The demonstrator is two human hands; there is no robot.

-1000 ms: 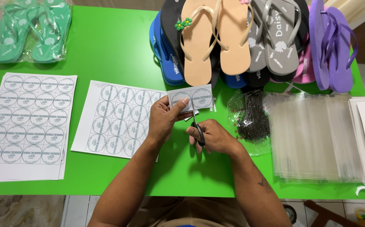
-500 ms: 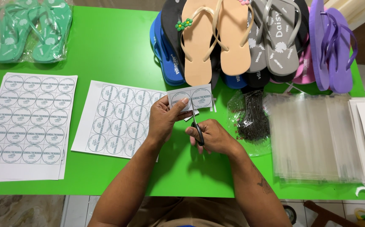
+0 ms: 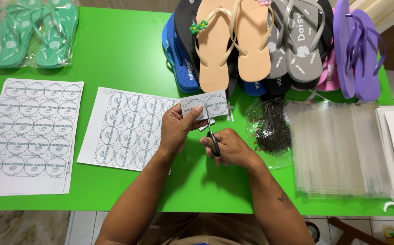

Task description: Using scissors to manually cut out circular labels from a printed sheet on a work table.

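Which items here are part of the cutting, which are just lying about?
In use: left hand holding label strip; right hand working scissors; label sheet.
Lying about: flip-flops, bagged green pair, clear bags, black ties.

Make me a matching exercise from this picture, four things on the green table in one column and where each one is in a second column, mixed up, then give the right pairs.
Things:
1. Small paper strip with two round printed labels
2. Black-handled scissors
3. Pair of teal flip-flops in a clear bag
4. Stack of clear plastic sleeves

Places:
A. Far left corner of the green table
B. In the right hand
C. Right side of the table
D. Pinched in the left hand

Pairs: 1-D, 2-B, 3-A, 4-C
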